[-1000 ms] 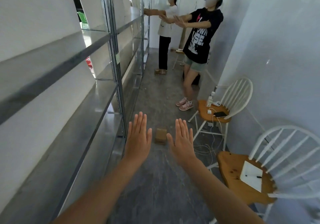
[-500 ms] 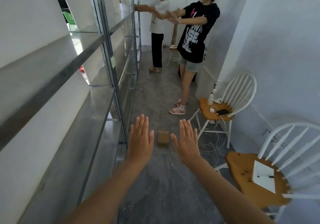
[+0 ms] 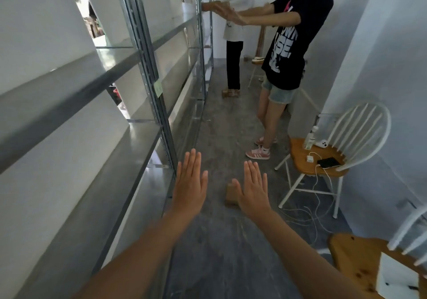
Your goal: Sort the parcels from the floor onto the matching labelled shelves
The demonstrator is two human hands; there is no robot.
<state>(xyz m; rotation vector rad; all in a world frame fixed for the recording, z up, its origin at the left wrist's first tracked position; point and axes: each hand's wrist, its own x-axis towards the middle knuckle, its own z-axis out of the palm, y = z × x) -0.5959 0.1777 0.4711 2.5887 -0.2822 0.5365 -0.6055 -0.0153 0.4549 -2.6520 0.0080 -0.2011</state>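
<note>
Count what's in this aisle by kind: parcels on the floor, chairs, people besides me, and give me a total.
Parcels on the floor: 2, a near one and a far one
Chairs: 2, far and near
Other people: 2, black shirt and white shirt
Total: 6

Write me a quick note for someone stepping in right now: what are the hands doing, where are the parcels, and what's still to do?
Left hand: open, flat, holding nothing.
Right hand: open, flat, holding nothing, partly in front of the parcel.
Small brown cardboard parcel: on the grey floor ahead, beside the grey metal shelving.
Shelves in view hold no parcels; a green label sits on one upright.
Done: nothing visibly sorted.
Left: pick the parcel up, match its label, shelve it.
</note>
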